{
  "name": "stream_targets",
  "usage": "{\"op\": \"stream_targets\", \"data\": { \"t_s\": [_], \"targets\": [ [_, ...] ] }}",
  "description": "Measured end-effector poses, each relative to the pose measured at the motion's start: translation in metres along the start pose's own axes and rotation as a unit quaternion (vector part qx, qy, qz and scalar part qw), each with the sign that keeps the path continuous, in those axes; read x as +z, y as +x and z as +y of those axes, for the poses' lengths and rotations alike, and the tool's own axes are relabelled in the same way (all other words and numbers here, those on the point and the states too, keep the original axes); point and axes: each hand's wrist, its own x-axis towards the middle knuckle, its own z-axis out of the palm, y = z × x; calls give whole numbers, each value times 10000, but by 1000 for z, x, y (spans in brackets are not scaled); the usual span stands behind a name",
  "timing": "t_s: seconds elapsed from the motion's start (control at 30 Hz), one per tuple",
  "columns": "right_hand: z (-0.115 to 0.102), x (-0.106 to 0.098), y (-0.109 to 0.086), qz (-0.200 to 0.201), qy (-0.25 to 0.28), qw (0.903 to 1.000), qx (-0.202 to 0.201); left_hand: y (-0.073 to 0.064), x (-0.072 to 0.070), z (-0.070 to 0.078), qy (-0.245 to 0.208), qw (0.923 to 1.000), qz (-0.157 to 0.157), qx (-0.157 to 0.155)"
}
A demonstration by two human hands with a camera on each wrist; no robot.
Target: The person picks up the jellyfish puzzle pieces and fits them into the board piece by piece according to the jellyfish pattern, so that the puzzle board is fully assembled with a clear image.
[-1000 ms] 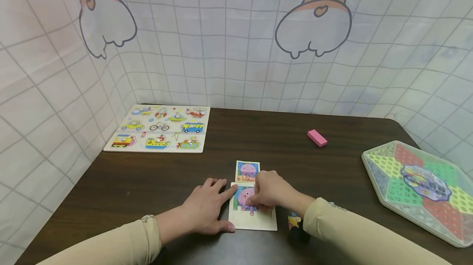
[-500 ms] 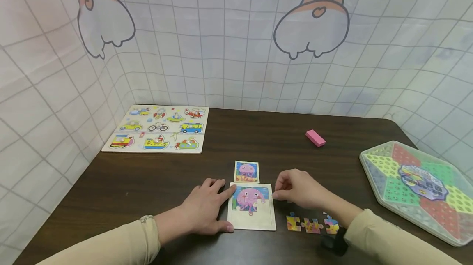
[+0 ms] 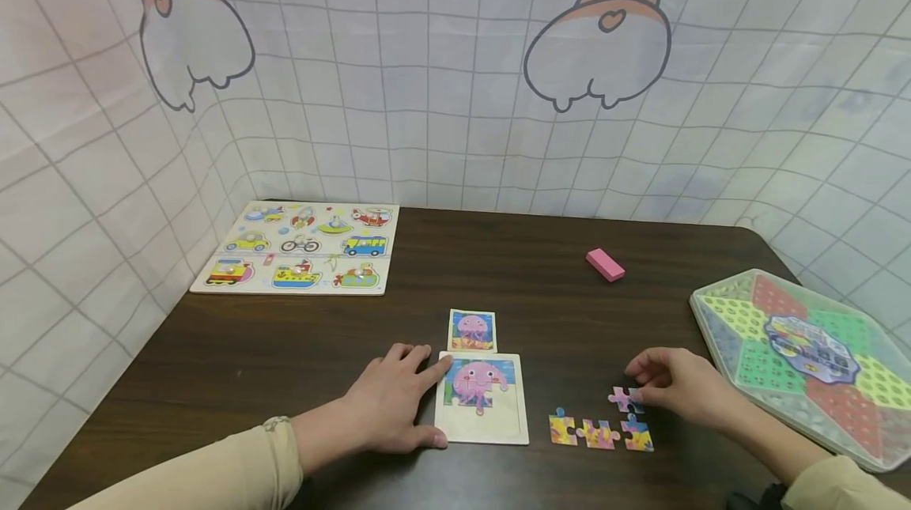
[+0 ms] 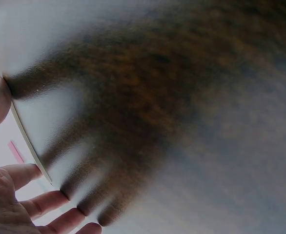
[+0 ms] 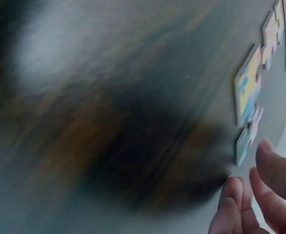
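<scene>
My left hand [image 3: 398, 399] rests with spread fingers along the left side of a small jigsaw board [image 3: 498, 427], its index fingertip on the upper left corner. Joined pieces showing a pink octopus [image 3: 478, 379] fill the board's upper part; bare wood shows below and at the right. Past the board's far edge lies a small octopus picture card [image 3: 473, 330]. My right hand [image 3: 679, 387] is at a pink-and-blue puzzle piece [image 3: 623, 399], thumb tip at its right side. In the right wrist view, thumb and fingers [image 5: 231, 195] are apart beside the pieces, with nothing between them.
Several loose yellow, pink and blue puzzle pieces [image 3: 599, 434] lie right of the board. A vehicle peg puzzle [image 3: 330, 257] sits at the back left, a pink block [image 3: 606, 265] at the back right. A hexagonal board game [image 3: 804, 368] lies beyond my right hand.
My right hand has left the board and moved right to the loose pieces, uncovering the octopus picture and those pieces. The left hand has stayed on the board.
</scene>
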Motion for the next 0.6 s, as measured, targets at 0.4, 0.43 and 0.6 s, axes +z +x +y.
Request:
{"op": "stream_targets", "data": {
  "t_s": [0.4,0.43,0.6],
  "targets": [
    [11,6,-1,147,-473,9985,-241,0,0,0,-54,10000,-47,-3],
    [10,7,-1,219,-513,9980,-284,1,0,0,-45,10000,-47,1],
    [4,10,0,453,-459,9975,-295,1,1,-1,-19,10000,-35,12]
  ]
}}
